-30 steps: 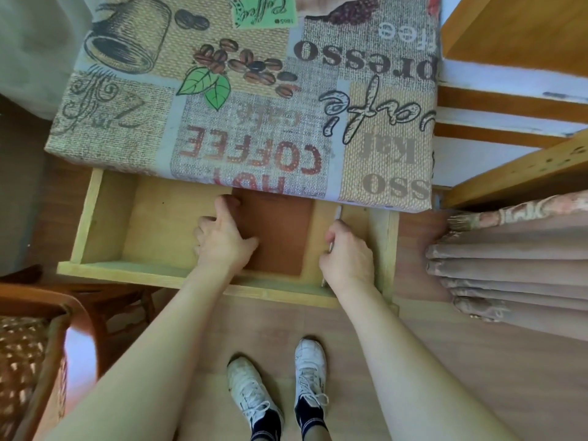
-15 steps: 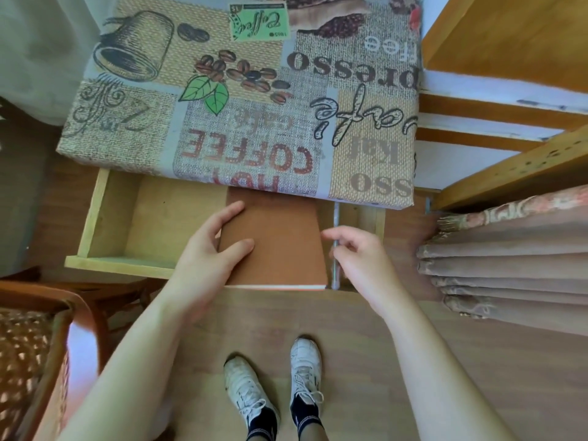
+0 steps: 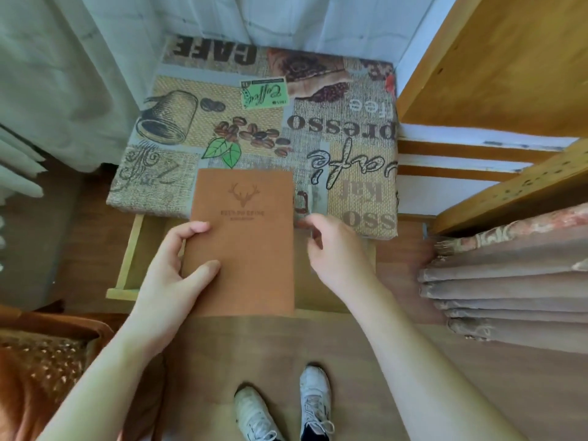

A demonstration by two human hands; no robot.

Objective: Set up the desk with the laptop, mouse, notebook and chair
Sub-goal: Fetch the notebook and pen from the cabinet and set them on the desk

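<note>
Left hand (image 3: pixel 173 265): clamped on the left long edge of the notebook (image 3: pixel 243 240), thumb flat on the cover, fingers curled round the edge at about 10 o'clock from the palm. Right hand (image 3: pixel 334 249): loosely curled just beside the notebook's right edge, at 3 o'clock from it; a thin pale blur sits at its fingertips, possibly a pen, but whether anything is pinched cannot be told.

Nearest the viewer, at 6 o'clock, two white shoes (image 3: pixel 283 409) stand on the wooden floor. A brown chair (image 3: pixel 41 361) shows at 8 o'clock, well apart from the counter.

The notebook, an orange-brown cover stamped with a stag's head, is held above the open drawer (image 3: pixel 127 265). Its long axis runs from 6 to 12 o'clock, and its far end overlaps the near edge of the counter (image 3: pixel 254 122), which lies at 12 o'clock under a coffee-print cloth.

Governing relation: the bare cloth lies straight ahead of the left hand, along the notebook's own long axis, so a forward push would likely bring the notebook onto the counter without turning it. The left hand is the carrier; the right hand is the nearer one for steadying the free edge.

Neither laptop nor mouse is in view. Folded curtains (image 3: pixel 509 281) hang at 3 o'clock.
</note>
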